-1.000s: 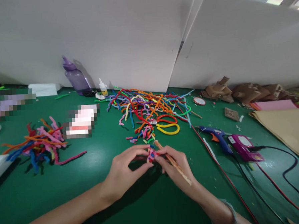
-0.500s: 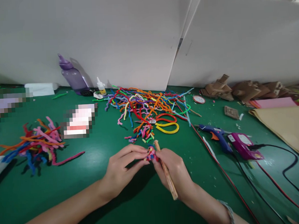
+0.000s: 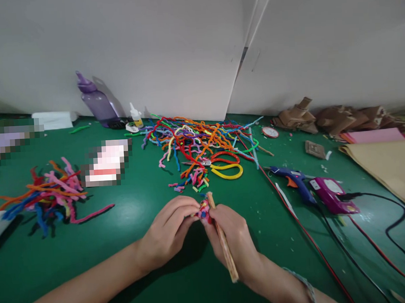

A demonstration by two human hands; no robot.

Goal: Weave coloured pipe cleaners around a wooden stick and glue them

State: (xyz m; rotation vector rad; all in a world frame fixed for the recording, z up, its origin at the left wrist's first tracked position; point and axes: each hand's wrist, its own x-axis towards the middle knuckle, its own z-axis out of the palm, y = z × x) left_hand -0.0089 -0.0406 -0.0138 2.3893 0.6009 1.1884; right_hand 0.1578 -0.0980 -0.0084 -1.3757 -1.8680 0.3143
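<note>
In front of me, over the near middle of the table, my right hand [image 3: 234, 233] is closed around a wooden stick [image 3: 225, 243], which slants down toward me. Beside the stick's upper end is a small multicoloured bundle of pipe cleaner pieces [image 3: 203, 212], mostly pink, red and blue, against the right thumb and fingers. From the left, my left hand [image 3: 167, 228] pinches the edge of this bundle between thumb and fingertips. Cut pipe cleaner bits [image 3: 197, 179] lie just beyond both hands, next to scissors [image 3: 227, 165] with a red and a yellow handle loop.
A tangle of pipe cleaners [image 3: 202, 138] spreads along the wall; another pile [image 3: 51, 191] lies left. A purple bottle [image 3: 98, 102] and glue bottle [image 3: 136, 115] stand behind. To the right are a blue glue gun [image 3: 294, 183], a purple device [image 3: 333, 195], trailing cables and cardboard shapes [image 3: 297, 115].
The stick's near end has swung slightly down and left in my right hand. The bundle has turned a little between my fingers. Both hands keep their hold.
</note>
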